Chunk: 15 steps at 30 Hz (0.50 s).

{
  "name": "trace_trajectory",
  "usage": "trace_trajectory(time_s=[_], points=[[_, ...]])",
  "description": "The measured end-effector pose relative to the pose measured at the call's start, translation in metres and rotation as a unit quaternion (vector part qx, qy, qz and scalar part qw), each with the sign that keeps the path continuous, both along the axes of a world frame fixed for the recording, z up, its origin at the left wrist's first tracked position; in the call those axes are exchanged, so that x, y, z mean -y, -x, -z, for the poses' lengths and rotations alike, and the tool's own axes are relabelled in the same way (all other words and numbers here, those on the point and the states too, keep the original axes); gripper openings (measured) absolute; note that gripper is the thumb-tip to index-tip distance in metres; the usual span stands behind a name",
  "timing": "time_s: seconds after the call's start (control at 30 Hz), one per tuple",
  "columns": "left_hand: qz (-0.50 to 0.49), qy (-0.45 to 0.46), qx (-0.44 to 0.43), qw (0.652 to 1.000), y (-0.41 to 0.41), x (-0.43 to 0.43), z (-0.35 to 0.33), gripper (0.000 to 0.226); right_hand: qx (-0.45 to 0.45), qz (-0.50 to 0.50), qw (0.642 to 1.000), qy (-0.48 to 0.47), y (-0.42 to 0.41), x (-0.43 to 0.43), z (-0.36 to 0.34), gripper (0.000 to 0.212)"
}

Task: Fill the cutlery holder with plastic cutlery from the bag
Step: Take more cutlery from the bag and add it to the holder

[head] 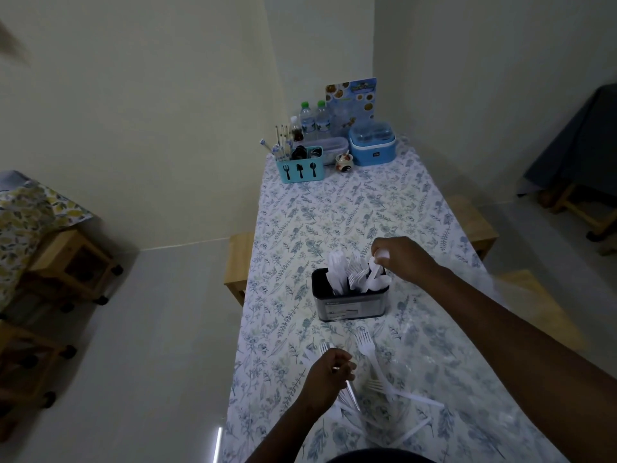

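A black cutlery holder [350, 304] stands in the middle of the floral-clothed table [334, 208], with several white plastic pieces upright in it. My right hand [402, 259] is over its right compartment and pinches a white plastic spoon [375, 267] at the top. Nearer to me, white plastic forks [367, 354] lie loose on a clear plastic bag [417, 369] spread flat on the cloth. My left hand [329, 375] is curled over the left side of that pile and holds a fork by its handle.
At the far end stand a teal cutlery caddy [300, 170], water bottles [314, 120], a blue lidded container [372, 145], a small jar and a menu card. Wooden stools [237, 262] flank the table. Another table stands at the left.
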<state>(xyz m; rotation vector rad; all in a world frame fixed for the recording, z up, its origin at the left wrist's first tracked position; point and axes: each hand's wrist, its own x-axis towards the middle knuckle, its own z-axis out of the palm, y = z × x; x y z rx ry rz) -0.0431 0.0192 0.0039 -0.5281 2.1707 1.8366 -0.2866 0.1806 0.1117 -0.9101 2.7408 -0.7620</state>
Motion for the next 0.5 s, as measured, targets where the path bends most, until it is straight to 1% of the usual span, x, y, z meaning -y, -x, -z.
trace_trajectory(time_s=[0.13,0.23,0.3,0.4,0.5], points=[[0.002,-0.002,0.002,1.0,0.003,-0.001,0.0,0.018,-0.027,-0.005,1.0,0.001,0.005,-0.007,-0.017,0.002],[0.004,-0.003,-0.003,1.0,0.004,-0.001,-0.002,0.017,-0.042,0.001,0.999,0.0,0.007,-0.013,-0.028,0.014],[0.005,-0.005,-0.006,1.0,0.005,-0.002,-0.002,0.018,-0.033,0.006,0.999,-0.01,0.006,-0.014,-0.034,0.019],[0.004,-0.005,-0.004,1.0,0.006,-0.003,-0.001,0.02,-0.017,0.003,0.999,-0.048,0.003,-0.009,-0.032,0.021],[0.003,-0.005,-0.009,1.0,0.006,-0.004,0.0,0.021,0.008,-0.004,0.997,-0.077,-0.002,-0.004,-0.014,0.033]])
